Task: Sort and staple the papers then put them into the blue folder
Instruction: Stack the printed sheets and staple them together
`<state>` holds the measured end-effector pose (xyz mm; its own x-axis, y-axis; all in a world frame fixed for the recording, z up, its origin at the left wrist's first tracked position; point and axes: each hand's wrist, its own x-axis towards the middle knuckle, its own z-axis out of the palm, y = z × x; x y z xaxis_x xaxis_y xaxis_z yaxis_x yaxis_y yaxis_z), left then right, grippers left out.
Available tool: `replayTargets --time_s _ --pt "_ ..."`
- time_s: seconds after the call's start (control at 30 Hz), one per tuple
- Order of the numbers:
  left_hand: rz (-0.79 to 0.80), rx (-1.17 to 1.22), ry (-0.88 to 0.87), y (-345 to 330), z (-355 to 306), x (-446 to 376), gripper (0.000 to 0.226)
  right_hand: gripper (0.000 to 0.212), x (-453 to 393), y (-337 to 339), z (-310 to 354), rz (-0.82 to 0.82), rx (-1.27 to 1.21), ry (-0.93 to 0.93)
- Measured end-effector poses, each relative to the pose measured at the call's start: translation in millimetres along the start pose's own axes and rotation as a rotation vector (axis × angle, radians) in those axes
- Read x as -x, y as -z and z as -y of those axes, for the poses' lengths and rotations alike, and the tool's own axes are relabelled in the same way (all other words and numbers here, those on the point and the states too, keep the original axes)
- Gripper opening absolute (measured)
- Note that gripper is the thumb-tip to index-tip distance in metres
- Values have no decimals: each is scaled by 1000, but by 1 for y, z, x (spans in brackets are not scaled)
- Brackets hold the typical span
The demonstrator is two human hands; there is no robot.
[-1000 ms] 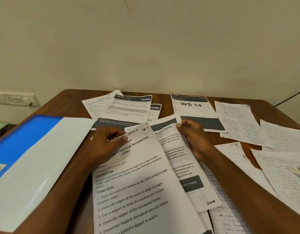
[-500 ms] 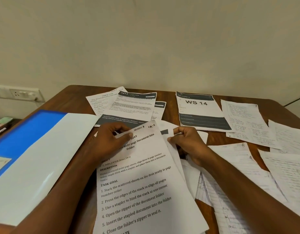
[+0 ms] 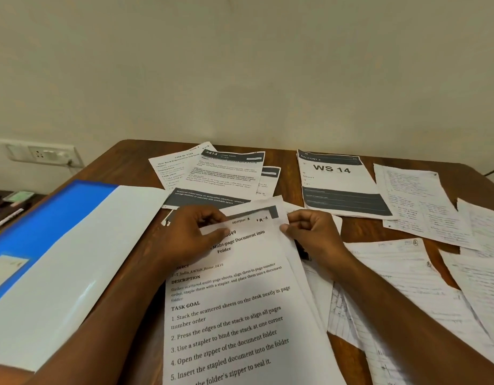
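A printed instruction sheet (image 3: 234, 315) lies on top of a small stack of papers in front of me. My left hand (image 3: 190, 234) pinches the stack's upper left part, thumb on the top sheet. My right hand (image 3: 309, 232) pinches the upper right corner of the sheets underneath. A dark-banded sheet (image 3: 257, 211) peeks out just behind the top edge. The blue folder (image 3: 45, 234) lies at the left with a large white sheet (image 3: 81, 259) over its right side. No stapler is in view.
Printed sheets (image 3: 226, 173) and a "WS 14" page (image 3: 337, 184) lie at the back of the brown table (image 3: 129, 154). Handwritten pages (image 3: 418, 201) cover the right side. A wall socket (image 3: 40, 154) and pens (image 3: 9, 215) are at the far left.
My right hand slid the dark-banded sheet leftward under the instruction sheet, so it now sits almost squared with the stack. My left hand stayed on the top corner.
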<state>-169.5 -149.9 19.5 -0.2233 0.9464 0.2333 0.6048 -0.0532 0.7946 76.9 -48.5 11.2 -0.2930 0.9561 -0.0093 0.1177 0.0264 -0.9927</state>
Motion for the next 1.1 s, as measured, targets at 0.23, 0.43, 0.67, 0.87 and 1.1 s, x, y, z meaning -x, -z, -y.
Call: replayTargets --time_s 0.23,0.43,0.67,0.87,1.1 --pt "-41 -109 -119 -2 -7 4 16 21 -2 -1 2 24 -20 52" --pt "-69 -104 -104 -3 -10 6 15 18 -4 -1 1 33 -43 31" --pt "-119 -86 -84 -5 -8 5 15 22 -4 7 16 143 124 43" --pt "-135 -54 -66 -5 -12 6 19 30 5 -4 12 132 49 16" --pt "-104 -38 -60 -9 -13 5 20 37 12 -12 -2 48 -106 -26"
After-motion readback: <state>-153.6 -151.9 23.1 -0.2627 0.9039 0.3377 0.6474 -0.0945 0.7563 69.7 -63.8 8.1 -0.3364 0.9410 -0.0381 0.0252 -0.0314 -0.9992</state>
